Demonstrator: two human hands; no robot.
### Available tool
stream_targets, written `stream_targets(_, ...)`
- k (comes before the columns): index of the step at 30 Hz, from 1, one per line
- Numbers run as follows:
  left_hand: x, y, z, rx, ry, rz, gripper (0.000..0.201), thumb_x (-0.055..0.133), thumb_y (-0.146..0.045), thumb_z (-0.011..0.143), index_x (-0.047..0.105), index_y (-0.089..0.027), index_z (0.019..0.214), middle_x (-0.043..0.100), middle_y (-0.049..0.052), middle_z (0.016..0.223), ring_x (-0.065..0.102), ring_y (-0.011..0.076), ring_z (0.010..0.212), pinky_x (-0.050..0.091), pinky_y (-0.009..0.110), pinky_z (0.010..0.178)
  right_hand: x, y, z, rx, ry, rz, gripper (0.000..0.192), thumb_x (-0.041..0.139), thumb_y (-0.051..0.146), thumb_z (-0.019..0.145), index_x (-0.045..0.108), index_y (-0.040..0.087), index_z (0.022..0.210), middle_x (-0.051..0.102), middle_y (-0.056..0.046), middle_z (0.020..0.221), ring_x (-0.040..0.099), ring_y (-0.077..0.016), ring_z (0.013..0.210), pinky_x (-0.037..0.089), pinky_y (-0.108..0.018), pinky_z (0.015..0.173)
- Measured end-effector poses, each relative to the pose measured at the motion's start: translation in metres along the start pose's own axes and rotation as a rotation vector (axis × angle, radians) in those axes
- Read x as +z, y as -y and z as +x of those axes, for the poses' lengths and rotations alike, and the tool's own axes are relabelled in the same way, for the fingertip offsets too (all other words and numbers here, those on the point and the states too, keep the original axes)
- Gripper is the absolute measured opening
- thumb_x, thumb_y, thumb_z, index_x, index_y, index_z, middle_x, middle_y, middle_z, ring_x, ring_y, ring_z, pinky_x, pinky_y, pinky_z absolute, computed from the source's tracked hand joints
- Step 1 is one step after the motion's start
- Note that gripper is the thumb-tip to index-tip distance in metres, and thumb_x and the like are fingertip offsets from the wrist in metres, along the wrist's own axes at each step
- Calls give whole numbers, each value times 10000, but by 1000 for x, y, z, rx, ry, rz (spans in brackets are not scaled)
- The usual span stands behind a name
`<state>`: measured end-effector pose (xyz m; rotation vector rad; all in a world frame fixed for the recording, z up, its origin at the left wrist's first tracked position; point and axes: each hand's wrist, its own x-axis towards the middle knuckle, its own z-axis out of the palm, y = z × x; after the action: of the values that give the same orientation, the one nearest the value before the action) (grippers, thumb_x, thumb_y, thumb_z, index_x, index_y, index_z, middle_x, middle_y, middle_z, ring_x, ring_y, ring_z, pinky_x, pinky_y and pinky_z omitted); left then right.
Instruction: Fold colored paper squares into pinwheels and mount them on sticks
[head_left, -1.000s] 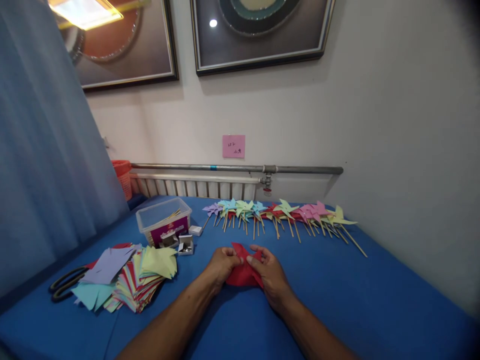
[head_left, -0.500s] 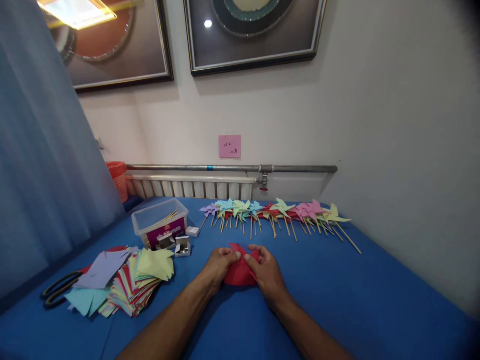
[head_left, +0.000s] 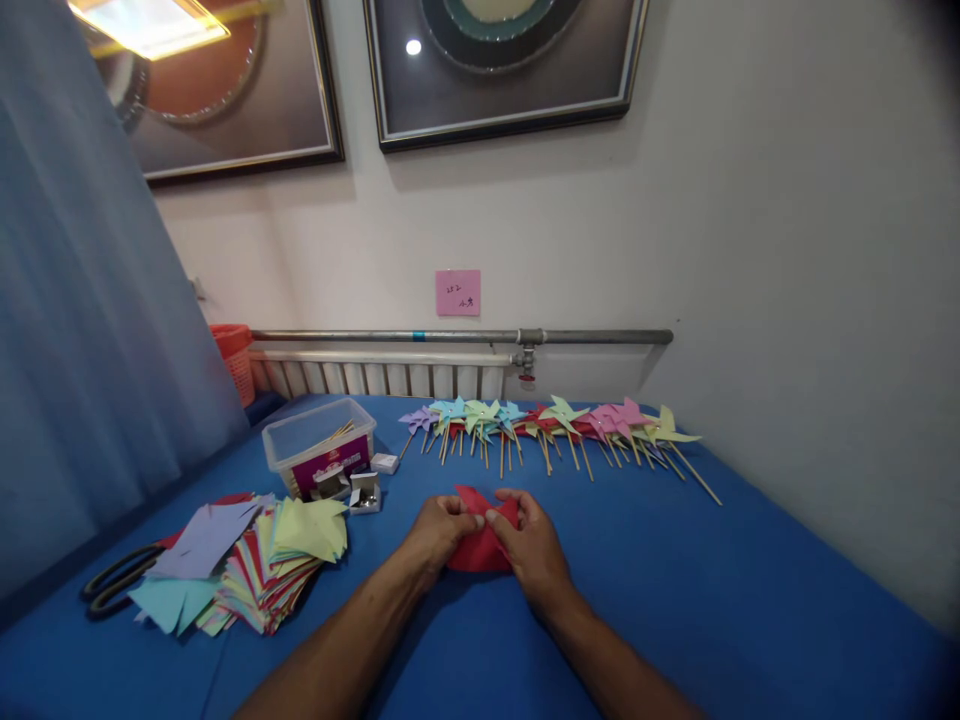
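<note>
A red paper pinwheel sheet (head_left: 480, 555) is held just above the blue table, its corners partly curled inward. My left hand (head_left: 441, 535) pinches it from the left, thumb near the middle. From the right, my right hand (head_left: 529, 540) grips the same paper, its thumb also pressing close to the centre. The two thumbtips nearly meet. Fingers hide much of the folds, and I cannot see whether a pin sits at the centre.
Finished paper pinwheels (head_left: 562, 412) on sticks line the table's back. Leftward are a plastic tub (head_left: 319, 440) with sticks, a small open box (head_left: 365, 494) of metal pins, cut paper sheets (head_left: 277, 570) and scissors (head_left: 112, 585). A blue curtain (head_left: 82, 300) hangs at left.
My thumbs have come slightly closer together over the middle of the red paper, and its right corner is folded further in. Both hands keep hold of it.
</note>
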<state>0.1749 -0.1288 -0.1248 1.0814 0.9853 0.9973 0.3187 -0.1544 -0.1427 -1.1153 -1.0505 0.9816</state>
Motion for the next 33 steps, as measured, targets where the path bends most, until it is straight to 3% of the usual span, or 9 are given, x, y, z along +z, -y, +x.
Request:
stream_targets(16, 1, -3, -2, -10, 18, -11, 277, 828, -278, 521, 594, -153, 599, 587, -17, 519, 461, 89, 448, 317, 224, 483, -1, -2, 3, 60, 22, 48, 410, 806, 360, 645, 647, 214, 993, 690, 16, 675, 617, -185, 592, 479, -294, 577)
stream_targets(21, -3, -8, 1, -1, 3, -103, 251, 818, -271, 529, 641, -137, 648, 655, 16, 583, 537, 112, 493, 390, 235, 530, 0, 8, -1, 116, 100, 256, 340, 747, 509, 731, 661, 230, 905, 745, -25, 779, 683, -223, 696, 520, -328, 659)
stream_targets(25, -8, -14, 2, -17, -4, -215, 256, 809, -257, 519, 664, -131, 689, 671, 35, 602, 601, 154, 556, 453, 266, 590, 3, 18, -9, 154, 195, 365, 320, 740, 512, 743, 683, 241, 903, 771, -50, 881, 722, -269, 860, 556, -373, 746)
stream_targets(33, -9, -12, 3, -19, -24, -252, 266, 818, -229, 519, 597, -150, 645, 653, 19, 594, 562, 134, 524, 441, 268, 581, 5, 18, -11, 168, 223, 367, 516, 892, 465, 629, 693, 218, 1036, 787, -78, 933, 740, -287, 909, 568, -416, 811)
